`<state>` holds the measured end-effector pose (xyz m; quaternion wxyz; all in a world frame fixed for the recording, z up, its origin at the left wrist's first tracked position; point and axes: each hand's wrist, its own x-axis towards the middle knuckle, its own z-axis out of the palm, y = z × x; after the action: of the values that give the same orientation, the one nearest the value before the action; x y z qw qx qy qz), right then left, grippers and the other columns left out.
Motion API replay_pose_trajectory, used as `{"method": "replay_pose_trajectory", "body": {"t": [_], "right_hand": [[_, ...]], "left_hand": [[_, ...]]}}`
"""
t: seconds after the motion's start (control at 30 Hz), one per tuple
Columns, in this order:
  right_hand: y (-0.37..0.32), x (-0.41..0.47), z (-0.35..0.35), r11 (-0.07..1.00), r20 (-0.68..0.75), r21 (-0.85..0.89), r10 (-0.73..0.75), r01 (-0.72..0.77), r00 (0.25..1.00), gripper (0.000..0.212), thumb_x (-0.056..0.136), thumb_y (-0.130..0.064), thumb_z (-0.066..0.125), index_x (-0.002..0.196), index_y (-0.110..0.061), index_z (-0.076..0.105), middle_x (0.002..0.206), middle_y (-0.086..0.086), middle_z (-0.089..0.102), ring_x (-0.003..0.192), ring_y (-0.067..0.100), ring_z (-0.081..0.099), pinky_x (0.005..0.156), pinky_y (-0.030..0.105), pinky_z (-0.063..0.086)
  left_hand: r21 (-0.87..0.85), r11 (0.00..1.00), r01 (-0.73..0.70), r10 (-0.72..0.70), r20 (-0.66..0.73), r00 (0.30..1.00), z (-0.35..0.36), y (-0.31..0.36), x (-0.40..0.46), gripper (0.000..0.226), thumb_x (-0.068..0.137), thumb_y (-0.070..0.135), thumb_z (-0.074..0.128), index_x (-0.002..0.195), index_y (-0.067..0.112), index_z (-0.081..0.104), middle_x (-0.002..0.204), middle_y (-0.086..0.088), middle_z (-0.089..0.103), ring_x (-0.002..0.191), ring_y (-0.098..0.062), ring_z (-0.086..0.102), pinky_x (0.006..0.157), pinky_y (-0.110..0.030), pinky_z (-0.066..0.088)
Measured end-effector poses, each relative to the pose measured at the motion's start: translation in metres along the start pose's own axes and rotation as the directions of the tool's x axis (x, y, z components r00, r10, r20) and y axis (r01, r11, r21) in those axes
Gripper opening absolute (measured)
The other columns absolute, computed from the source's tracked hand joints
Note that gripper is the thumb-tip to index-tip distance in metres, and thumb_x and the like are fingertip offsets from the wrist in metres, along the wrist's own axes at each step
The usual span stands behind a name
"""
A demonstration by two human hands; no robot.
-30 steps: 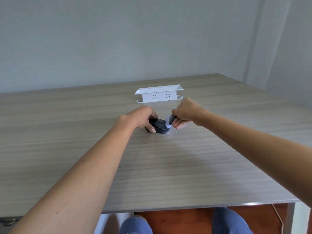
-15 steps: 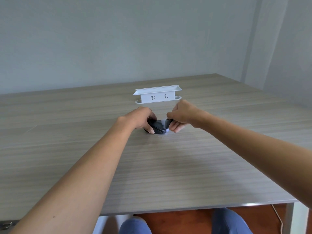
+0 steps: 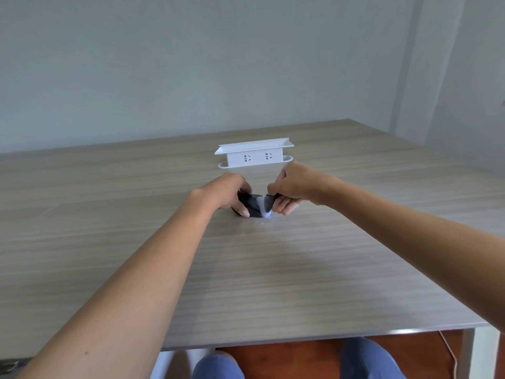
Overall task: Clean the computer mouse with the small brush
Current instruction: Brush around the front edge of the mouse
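- A black mouse [image 3: 250, 205] sits on the table [image 3: 273, 269], about midway between its left and right edges and closer to the far edge than the near one.
- The left hand [image 3: 228, 192] grips the mouse from the left, fingers curled over its top and thumb pressed along its near side.
- The right hand [image 3: 292, 187] is closed around the dark handle of a brush [image 3: 267, 204], whose pale bristles point down and touch the mouse's right end, just above the tabletop.
- Both forearms reach out from the near edge and meet at the mouse.
- A white socket unit [image 3: 254, 155] stands just beyond the hands, toward the far edge, its two outlets facing the person.
- Blue-clad knees [image 3: 218, 367] show below the near edge.
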<state>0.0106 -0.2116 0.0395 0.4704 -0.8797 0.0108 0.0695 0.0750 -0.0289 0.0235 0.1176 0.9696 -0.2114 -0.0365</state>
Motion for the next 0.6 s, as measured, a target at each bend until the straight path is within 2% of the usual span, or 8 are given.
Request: {"method": "replay_pose_trajectory", "body": {"t": [0.07, 0.13, 0.2, 0.23, 0.33, 0.47, 0.53, 0.6], "right_hand": [[0.000, 0.001, 0.000, 1.000, 0.001, 0.003, -0.004, 0.004, 1.000, 0.042, 0.084, -0.003, 0.052, 0.113, 0.026, 0.061, 0.067, 0.020, 0.068, 0.063, 0.031, 0.061, 0.076, 0.039, 0.061], [0.001, 0.003, -0.003, 0.999, -0.042, 0.016, -0.027, 0.028, 0.999, 0.043, 0.084, -0.003, 0.050, 0.114, 0.027, 0.059, 0.073, 0.026, 0.067, 0.067, 0.031, 0.057, 0.072, 0.040, 0.058], [0.003, 0.002, -0.007, 0.997, -0.084, 0.015, -0.074, 0.076, 0.994, 0.032, 0.087, -0.002, 0.051, 0.100, 0.019, 0.071, 0.078, 0.027, 0.074, 0.065, 0.034, 0.065, 0.070, 0.039, 0.062], [0.003, 0.000, -0.008, 0.994, -0.095, 0.010, -0.105, 0.106, 0.990, 0.027, 0.090, -0.002, 0.052, 0.088, 0.014, 0.074, 0.077, 0.026, 0.075, 0.064, 0.034, 0.068, 0.064, 0.035, 0.064], [0.009, -0.005, -0.010, 0.983, -0.142, 0.003, -0.181, 0.183, 0.973, 0.021, 0.093, -0.003, 0.057, 0.074, -0.001, 0.064, 0.071, 0.023, 0.074, 0.052, 0.028, 0.068, 0.049, 0.028, 0.059], [0.021, -0.004, -0.018, 0.972, -0.244, 0.016, -0.223, 0.234, 0.944, 0.011, 0.095, -0.011, 0.061, 0.090, -0.006, 0.052, 0.072, 0.019, 0.075, 0.047, 0.023, 0.068, 0.046, 0.028, 0.054], [0.029, -0.004, -0.021, 0.969, -0.282, -0.009, -0.239, 0.247, 0.929, 0.014, 0.097, -0.016, 0.061, 0.098, -0.007, 0.050, 0.073, 0.016, 0.076, 0.048, 0.021, 0.069, 0.048, 0.028, 0.055], [0.036, -0.005, -0.024, 0.963, -0.317, -0.056, -0.268, 0.264, 0.910, 0.016, 0.097, -0.020, 0.060, 0.102, -0.008, 0.050, 0.074, 0.013, 0.077, 0.051, 0.021, 0.071, 0.049, 0.027, 0.054]], "left_hand": [[0.001, 1.000, 0.011, -0.011, -0.004, 1.000, 0.000, 0.001, -0.001, 0.064, 0.070, 0.021, 0.091, 0.128, 0.014, 0.067, 0.120, -0.004, 0.069, 0.113, -0.025, 0.064, 0.098, -0.036, 0.051], [0.033, 0.999, 0.005, -0.005, 0.011, 1.000, 0.001, 0.001, -0.001, 0.050, 0.071, 0.023, 0.090, 0.117, 0.015, 0.072, 0.110, -0.002, 0.071, 0.108, -0.026, 0.066, 0.094, -0.038, 0.054], [0.067, 0.998, -0.006, 0.005, 0.010, 1.000, 0.002, 0.001, -0.001, 0.039, 0.071, 0.025, 0.090, 0.105, 0.015, 0.073, 0.102, -0.003, 0.072, 0.103, -0.028, 0.067, 0.088, -0.039, 0.056], [0.069, 0.998, -0.001, 0.001, 0.006, 1.000, 0.002, 0.002, -0.001, 0.039, 0.071, 0.025, 0.090, 0.105, 0.015, 0.073, 0.103, -0.003, 0.072, 0.102, -0.028, 0.067, 0.088, -0.039, 0.056], [0.080, 0.996, 0.039, -0.038, -0.011, 0.999, 0.001, 0.003, -0.003, 0.051, 0.070, 0.026, 0.091, 0.116, 0.014, 0.072, 0.114, -0.004, 0.072, 0.104, -0.027, 0.067, 0.093, -0.041, 0.055], [0.102, 0.992, 0.078, -0.073, -0.054, 0.996, 0.005, 0.002, -0.006, 0.049, 0.073, 0.034, 0.088, 0.113, 0.012, 0.071, 0.111, -0.005, 0.070, 0.103, -0.029, 0.066, 0.089, -0.040, 0.055], [0.111, 0.988, 0.105, -0.097, -0.075, 0.992, 0.007, 0.000, -0.008, 0.040, 0.075, 0.038, 0.086, 0.101, 0.011, 0.071, 0.099, -0.006, 0.068, 0.093, -0.029, 0.064, 0.076, -0.036, 0.052], [0.113, 0.984, 0.139, -0.127, -0.100, 0.987, 0.010, 0.000, -0.011, 0.036, 0.076, 0.041, 0.084, 0.087, 0.010, 0.066, 0.085, -0.005, 0.062, 0.084, -0.030, 0.060, 0.064, -0.032, 0.043]]}}
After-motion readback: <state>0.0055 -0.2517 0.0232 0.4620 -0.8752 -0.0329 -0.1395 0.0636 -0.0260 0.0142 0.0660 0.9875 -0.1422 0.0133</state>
